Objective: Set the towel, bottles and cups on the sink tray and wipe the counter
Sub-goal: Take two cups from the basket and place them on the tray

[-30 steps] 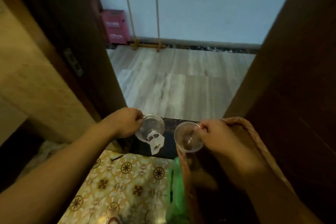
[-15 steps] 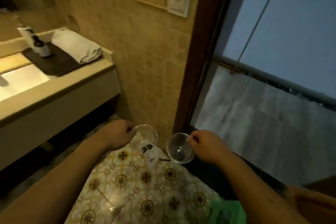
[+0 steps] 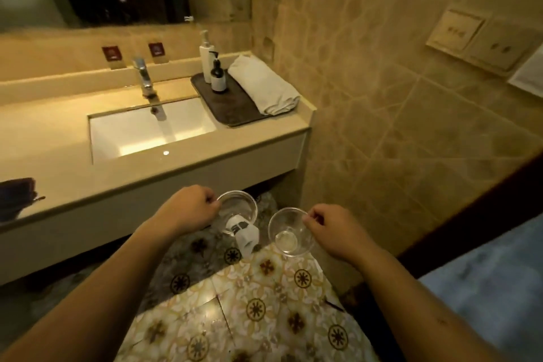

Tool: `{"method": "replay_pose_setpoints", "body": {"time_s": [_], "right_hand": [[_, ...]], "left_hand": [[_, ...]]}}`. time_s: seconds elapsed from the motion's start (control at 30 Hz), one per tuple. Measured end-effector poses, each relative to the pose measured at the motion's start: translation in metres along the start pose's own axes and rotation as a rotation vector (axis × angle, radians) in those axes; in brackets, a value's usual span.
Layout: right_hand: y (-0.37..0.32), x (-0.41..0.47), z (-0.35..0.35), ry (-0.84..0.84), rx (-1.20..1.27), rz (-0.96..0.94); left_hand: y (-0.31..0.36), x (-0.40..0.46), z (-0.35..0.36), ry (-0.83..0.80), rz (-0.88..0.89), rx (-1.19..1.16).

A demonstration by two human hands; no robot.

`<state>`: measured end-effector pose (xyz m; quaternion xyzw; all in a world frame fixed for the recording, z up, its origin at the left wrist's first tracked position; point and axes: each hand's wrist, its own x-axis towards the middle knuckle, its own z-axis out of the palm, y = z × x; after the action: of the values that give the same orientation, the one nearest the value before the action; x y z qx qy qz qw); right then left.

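Far left, a dark pouch (image 3: pixel 16 198) lies on the counter (image 3: pixel 58 138) edge; we cannot tell what it is. The sink (image 3: pixel 141 132) looks dry and empty under the tap (image 3: pixel 144 79).

Right of the sink, the dark tray (image 3: pixel 232 106) holds two pump bottles (image 3: pixel 213 67) at its back and a folded white towel (image 3: pixel 263 85) along its right edge, partly overhanging onto the counter.

Lower down, we carry two clear cups over the floor tiles, well apart from the tray. Our left hand (image 3: pixel 188 210) pinches the rim of the left cup (image 3: pixel 239 209), thumb and fingers pressed together; a white paper tag (image 3: pixel 245 233) hangs below it. Our right hand (image 3: pixel 338 231) pinches the rim of the right cup (image 3: pixel 289 232) the same way. Both cups appear empty.

Risks, as we judge them: rim pinches are thin grips, so a cup could slip and break on the tiles. The free tray space is narrow; setting cups down could knock a bottle or nudge the towel off. The dangling tag could snag the counter lip.
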<state>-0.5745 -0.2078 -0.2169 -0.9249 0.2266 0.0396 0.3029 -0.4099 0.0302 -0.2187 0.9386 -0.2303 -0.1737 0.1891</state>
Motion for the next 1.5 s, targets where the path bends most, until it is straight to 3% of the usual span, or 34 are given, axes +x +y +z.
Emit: {"method": "replay_pose_setpoints", "body": {"time_s": [0.37, 0.77, 1.13, 1.5], "right_hand": [[-0.023, 0.155, 0.017, -0.115, -0.001, -0.119], [-0.029, 0.377, -0.041, -0.218, -0.039, -0.261], [-0.070, 0.502, -0.037, -0.284, 0.003, -0.232], [-0.124, 0.612, -0.003, -0.253, 0.010, -0.128]], "left_hand": [[-0.038, 0.096, -0.032, 0.097, -0.204, -0.072], [-0.004, 0.275, -0.069, 0.244, -0.412, -0.252], [-0.031, 0.436, -0.104, 0.263, -0.429, -0.376], [-0.085, 0.576, -0.123, 0.095, -0.343, -0.407]]}}
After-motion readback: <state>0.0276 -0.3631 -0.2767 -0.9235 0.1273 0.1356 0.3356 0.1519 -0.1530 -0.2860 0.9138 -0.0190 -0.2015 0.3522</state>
